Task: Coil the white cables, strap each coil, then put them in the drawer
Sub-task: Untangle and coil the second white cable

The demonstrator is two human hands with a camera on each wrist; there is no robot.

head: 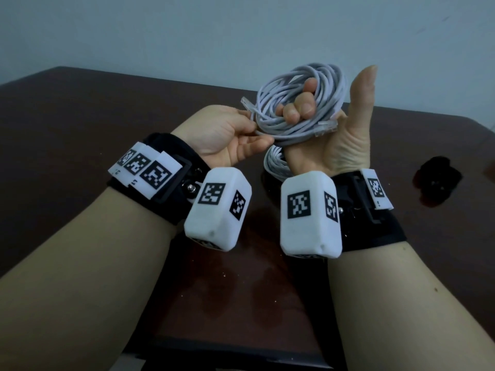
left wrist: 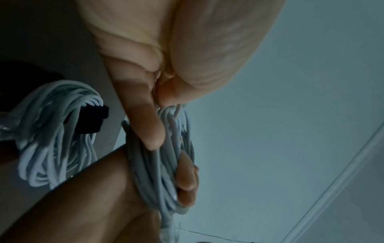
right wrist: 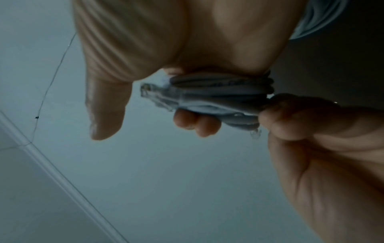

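My right hand [head: 302, 108] is raised palm-up over the table. Its fingers curl through a coil of white cable [head: 332, 87] and the thumb sticks up. One clear plug [head: 325, 128] pokes out over the palm, another [head: 245, 101] out at the left. My left hand [head: 257, 132] pinches the coil's lower-left strands between thumb and fingers. In the left wrist view its fingers [left wrist: 149, 128] lie on the bundle [left wrist: 164, 164]. The right wrist view shows the bundle [right wrist: 224, 92] and plug [right wrist: 153, 93]. A second white coil [left wrist: 51, 131] lies on the table with a black strap [left wrist: 91, 120] round it.
The table [head: 80, 116] is dark brown and backs onto a pale wall. The second coil [head: 273, 162] shows partly below my right hand. A loose black strap [head: 439, 180] lies at the right. The table's near edge sits between my forearms.
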